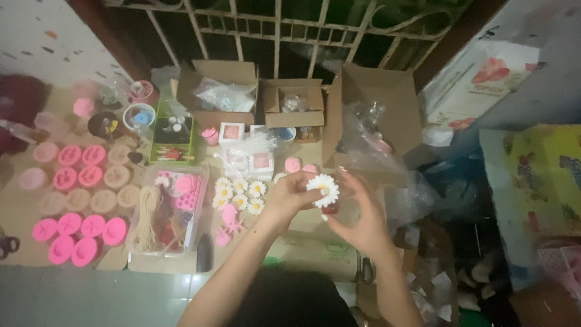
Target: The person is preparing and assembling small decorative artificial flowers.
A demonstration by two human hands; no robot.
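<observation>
Daisy (324,188) face-up between both hands' fingers (302,181)

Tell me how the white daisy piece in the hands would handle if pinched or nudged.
The daisy looks small and light, both hands holding it by fingertips. Its thin petals may chip or bend. Being flat, it would likely slide rather than roll.

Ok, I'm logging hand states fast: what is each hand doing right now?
Left hand: fingers closed on the white daisy-shaped flower.
Right hand: fingers curled, fingertips on the same flower from the other side.
</observation>
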